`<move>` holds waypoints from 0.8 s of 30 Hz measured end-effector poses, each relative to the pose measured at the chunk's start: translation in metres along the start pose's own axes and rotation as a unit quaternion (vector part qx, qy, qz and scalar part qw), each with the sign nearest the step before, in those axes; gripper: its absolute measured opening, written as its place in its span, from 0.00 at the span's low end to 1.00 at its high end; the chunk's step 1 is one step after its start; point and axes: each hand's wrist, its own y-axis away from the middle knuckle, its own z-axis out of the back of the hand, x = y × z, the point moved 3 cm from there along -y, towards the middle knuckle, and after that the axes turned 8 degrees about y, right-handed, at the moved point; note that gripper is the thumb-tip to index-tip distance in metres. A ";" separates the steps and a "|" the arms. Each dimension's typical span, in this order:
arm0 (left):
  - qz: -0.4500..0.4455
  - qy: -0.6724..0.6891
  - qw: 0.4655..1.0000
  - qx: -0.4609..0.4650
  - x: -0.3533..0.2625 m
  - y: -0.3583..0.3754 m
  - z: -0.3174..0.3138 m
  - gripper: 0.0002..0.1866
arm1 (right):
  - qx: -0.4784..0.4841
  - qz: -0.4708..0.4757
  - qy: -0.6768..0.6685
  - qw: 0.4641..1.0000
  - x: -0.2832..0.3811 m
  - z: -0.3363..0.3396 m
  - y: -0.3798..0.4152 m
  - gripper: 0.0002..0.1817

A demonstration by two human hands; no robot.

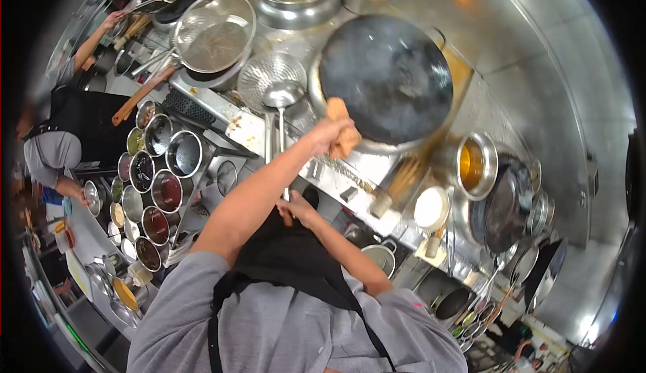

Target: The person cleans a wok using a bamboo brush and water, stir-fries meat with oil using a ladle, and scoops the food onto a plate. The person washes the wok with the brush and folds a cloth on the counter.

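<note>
My left hand is closed on a folded tan cloth at the near left rim of a large dark wok. The wok sits on the stove, with steam or smoke over its inside. Close to my apron, my right hand is wrapped round the lower handle of a metal ladle. The ladle's bowl is over a perforated strainer, left of the wok; whether they touch I cannot tell.
A wire-mesh strainer lies at upper left, near a steel pot. Several sauce containers stand at left. Beyond them is a co-worker. At right are a pot of yellow liquid, a bamboo brush and pans.
</note>
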 end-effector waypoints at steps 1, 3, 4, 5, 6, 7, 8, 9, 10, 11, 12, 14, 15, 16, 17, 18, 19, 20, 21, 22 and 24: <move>0.044 -0.031 0.999 0.007 -0.008 0.023 -0.001 0.18 | -0.075 0.077 0.044 0.993 0.003 0.000 0.009 0.28; 0.095 -0.022 0.985 0.141 -0.011 0.048 0.020 0.23 | -0.134 0.185 -0.031 0.973 0.034 0.014 0.050 0.17; 0.123 -0.041 0.978 0.164 -0.022 0.080 0.027 0.24 | -0.093 0.145 -0.105 0.979 0.055 0.024 0.078 0.16; 0.155 -0.061 0.968 0.186 -0.037 0.121 0.031 0.25 | -0.119 0.121 -0.016 0.985 0.102 0.025 0.116 0.14; 0.156 -0.095 0.950 0.252 -0.051 0.150 0.040 0.25 | -0.128 0.150 -0.008 0.980 0.101 0.042 0.112 0.15; 0.158 -0.130 0.927 0.315 -0.062 0.174 0.047 0.25 | -0.223 0.094 0.040 0.969 0.124 0.051 0.115 0.15; 0.140 -0.132 0.919 0.344 -0.067 0.195 0.049 0.27 | -0.186 0.166 0.053 0.967 0.167 0.066 0.105 0.14; 0.123 -0.134 0.910 0.373 -0.067 0.211 0.050 0.29 | -0.146 0.237 0.060 0.959 0.209 0.080 0.096 0.14; 0.141 -0.169 0.898 0.382 -0.059 0.215 0.057 0.29 | -0.106 0.241 0.029 0.964 0.264 0.086 0.090 0.12; 0.159 -0.205 0.884 0.389 -0.047 0.215 0.066 0.31 | -0.148 0.185 -0.015 0.972 0.310 0.085 0.081 0.10; 0.169 -0.164 0.881 0.411 -0.030 0.217 0.067 0.30 | -0.201 0.197 0.126 0.951 0.339 0.107 0.053 0.11; 0.100 -0.243 0.877 0.403 -0.041 0.228 0.064 0.30 | -0.466 0.423 0.438 0.641 0.391 0.149 -0.019 0.15; 0.059 -0.288 0.874 0.388 -0.052 0.233 0.063 0.30 | -0.465 0.360 0.398 0.704 0.417 0.153 -0.040 0.15; 0.029 -0.317 0.871 0.374 -0.058 0.235 0.066 0.31 | -0.454 0.281 0.380 0.755 0.441 0.145 -0.050 0.10; 0.000 -0.344 0.867 0.360 -0.062 0.237 0.069 0.31 | -0.398 0.257 0.295 0.830 0.455 0.151 -0.073 0.09; -0.029 -0.370 0.862 0.345 -0.066 0.240 0.072 0.31 | -0.334 0.228 0.205 0.891 0.463 0.160 -0.103 0.07; -0.031 -0.388 0.868 0.309 -0.068 0.244 0.077 0.31 | -0.265 0.197 0.111 0.937 0.468 0.152 -0.107 0.06; -0.035 -0.406 0.871 0.274 -0.071 0.248 0.082 0.32 | -0.147 0.177 -0.054 0.972 0.474 0.148 -0.106 0.04; -0.037 -0.423 0.873 0.240 -0.076 0.252 0.088 0.32 | -0.042 0.155 -0.183 0.970 0.475 0.143 -0.104 0.06; -0.035 -0.392 0.894 0.215 -0.091 0.265 0.086 0.35 | 0.063 0.132 -0.308 0.940 0.476 0.144 -0.100 0.08; -0.055 -0.342 0.917 0.199 -0.103 0.274 0.092 0.34 | 0.176 0.144 -0.444 0.867 0.480 0.146 -0.077 0.15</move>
